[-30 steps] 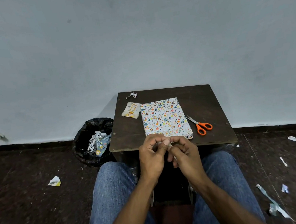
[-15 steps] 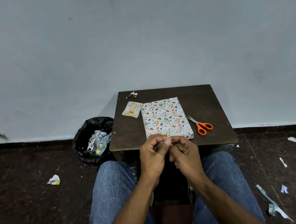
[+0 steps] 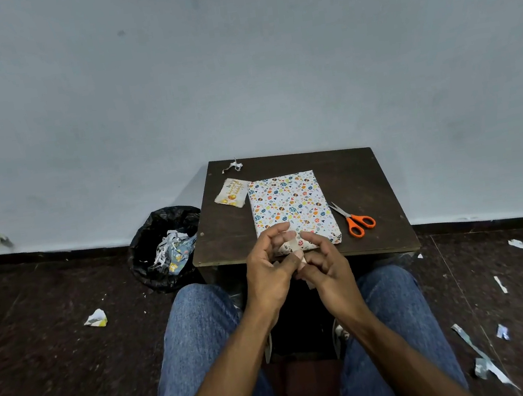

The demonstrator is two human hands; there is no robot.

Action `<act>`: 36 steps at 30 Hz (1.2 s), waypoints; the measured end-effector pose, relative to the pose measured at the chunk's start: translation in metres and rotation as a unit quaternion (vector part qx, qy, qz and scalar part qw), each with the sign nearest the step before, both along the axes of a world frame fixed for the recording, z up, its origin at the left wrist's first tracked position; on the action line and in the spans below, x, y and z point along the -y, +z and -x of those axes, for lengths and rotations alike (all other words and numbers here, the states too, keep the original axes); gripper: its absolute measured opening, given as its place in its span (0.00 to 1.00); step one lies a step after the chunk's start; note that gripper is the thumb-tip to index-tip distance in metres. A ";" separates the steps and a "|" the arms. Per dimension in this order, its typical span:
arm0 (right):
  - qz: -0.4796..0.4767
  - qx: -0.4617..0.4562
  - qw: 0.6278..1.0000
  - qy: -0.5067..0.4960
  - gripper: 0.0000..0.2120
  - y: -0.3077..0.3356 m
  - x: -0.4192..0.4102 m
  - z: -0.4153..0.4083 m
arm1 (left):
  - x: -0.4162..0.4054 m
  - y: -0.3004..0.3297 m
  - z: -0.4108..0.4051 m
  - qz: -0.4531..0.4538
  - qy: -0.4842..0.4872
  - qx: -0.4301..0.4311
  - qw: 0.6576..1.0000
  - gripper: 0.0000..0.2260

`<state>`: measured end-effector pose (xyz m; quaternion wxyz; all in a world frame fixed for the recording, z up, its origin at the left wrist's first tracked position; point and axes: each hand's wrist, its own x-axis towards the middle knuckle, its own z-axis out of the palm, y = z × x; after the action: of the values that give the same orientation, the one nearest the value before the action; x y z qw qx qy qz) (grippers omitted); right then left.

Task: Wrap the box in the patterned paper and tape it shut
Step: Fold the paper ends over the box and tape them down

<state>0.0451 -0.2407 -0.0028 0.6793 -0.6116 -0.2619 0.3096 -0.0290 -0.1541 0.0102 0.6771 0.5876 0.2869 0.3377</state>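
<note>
The box [image 3: 291, 205], covered in white paper with colourful prints, lies flat on the small dark table [image 3: 370, 176]. At its near edge my two hands meet. A short pale strip of tape [image 3: 295, 249] runs between them. My left hand [image 3: 267, 266] pinches the strip with curled fingers, and my right hand [image 3: 327, 265] pinches it from the other side. The hands cover the box's front left corner.
Orange-handled scissors [image 3: 356, 222] lie right of the box. A small printed card [image 3: 232, 193] and a paper scrap [image 3: 233, 167] sit at the table's back left. A black bin [image 3: 159, 241] with paper cuttings stands left of the table. Paper bits litter the floor [image 3: 484, 361].
My hands have risen from just before the table edge to over the box's near edge. Their fingers have spread, and the tape strip now shows between them.
</note>
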 end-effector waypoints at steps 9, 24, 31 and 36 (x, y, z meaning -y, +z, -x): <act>-0.001 0.012 0.999 -0.037 0.15 -0.002 0.006 -0.024 | -0.001 0.004 -0.001 -0.016 0.007 -0.017 1.000 0.21; 0.502 0.364 0.781 -0.078 0.15 -0.021 0.012 -0.145 | 0.001 0.005 0.002 -0.028 -0.010 -0.028 0.999 0.19; 0.555 0.354 0.751 -0.058 0.20 -0.005 0.006 -0.148 | -0.003 0.003 0.004 -0.037 -0.014 -0.033 0.999 0.19; 0.571 0.272 0.775 -0.015 0.18 0.012 0.006 -0.149 | -0.003 0.004 0.004 -0.026 -0.004 -0.018 1.000 0.17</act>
<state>0.1945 -0.2464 0.0096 0.1106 -0.9496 -0.2017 0.2131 -0.0330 -0.1507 0.0141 0.6580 0.6119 0.2875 0.3316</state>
